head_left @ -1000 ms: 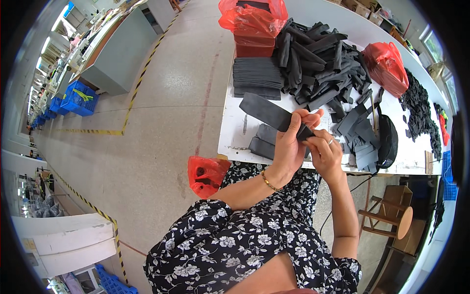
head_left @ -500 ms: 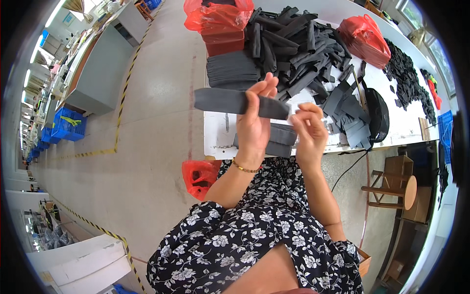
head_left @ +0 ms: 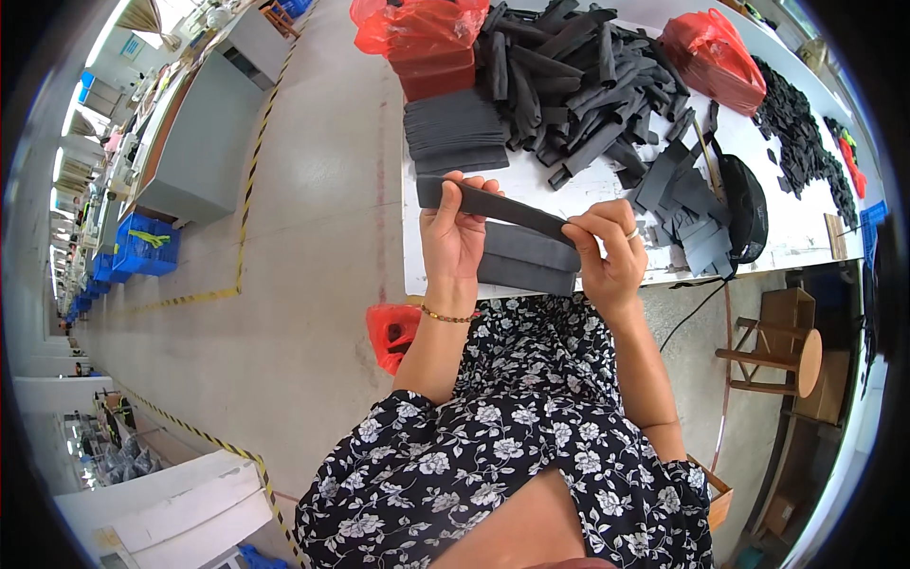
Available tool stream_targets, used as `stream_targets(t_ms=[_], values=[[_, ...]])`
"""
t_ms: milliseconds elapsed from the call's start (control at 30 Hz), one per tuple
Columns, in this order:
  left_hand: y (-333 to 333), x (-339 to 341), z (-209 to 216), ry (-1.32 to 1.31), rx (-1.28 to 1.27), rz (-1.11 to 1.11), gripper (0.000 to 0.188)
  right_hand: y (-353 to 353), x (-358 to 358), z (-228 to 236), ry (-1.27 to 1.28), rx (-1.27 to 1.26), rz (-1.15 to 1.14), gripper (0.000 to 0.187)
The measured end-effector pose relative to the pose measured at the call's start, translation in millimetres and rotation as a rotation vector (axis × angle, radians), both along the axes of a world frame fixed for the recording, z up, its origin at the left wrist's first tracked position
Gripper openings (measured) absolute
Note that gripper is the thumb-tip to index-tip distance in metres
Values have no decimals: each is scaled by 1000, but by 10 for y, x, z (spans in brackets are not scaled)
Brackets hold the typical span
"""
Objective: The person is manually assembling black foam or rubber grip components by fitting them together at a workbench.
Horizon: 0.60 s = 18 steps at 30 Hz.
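Note:
A dark grey fabric strip (head_left: 512,211) is stretched between my two hands above the table's near edge. My left hand (head_left: 455,228) is closed round its left part, thumb in front and fingers behind. At the strip's right end, my right hand (head_left: 609,248) pinches it between thumb and fingers. Below the strip, more flat dark strips (head_left: 526,258) lie on the white table. Beyond my left hand is a neat stack of dark strips (head_left: 455,131). A loose heap of folded or rolled dark pieces (head_left: 578,85) covers the table farther back.
A red plastic bag (head_left: 431,57) stands at the far left, another red bag (head_left: 713,59) at the back right. Flat dark pieces (head_left: 687,204) lie beside a black bag (head_left: 744,209) on the white table (head_left: 417,266). A wooden stool (head_left: 806,363) stands right.
My right hand has moved in and now grips the strip's right end. My left hand has shifted slightly left and down, its fingers now curled round the strip, which is turned more edge-on.

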<state>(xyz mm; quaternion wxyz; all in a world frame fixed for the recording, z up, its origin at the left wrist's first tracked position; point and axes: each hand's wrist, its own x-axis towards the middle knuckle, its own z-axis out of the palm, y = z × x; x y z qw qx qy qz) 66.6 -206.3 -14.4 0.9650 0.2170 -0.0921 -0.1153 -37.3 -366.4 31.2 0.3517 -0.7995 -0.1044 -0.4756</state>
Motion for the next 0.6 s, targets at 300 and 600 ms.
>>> stream_targets(t_ms=[300,600], values=[[5,92,-86,-18,150,117,17,-166,-13,-241,251,208,-76,9],[286,60,-512,-344,1212,350,17,-277,-170,-832,706,732,-98,17]])
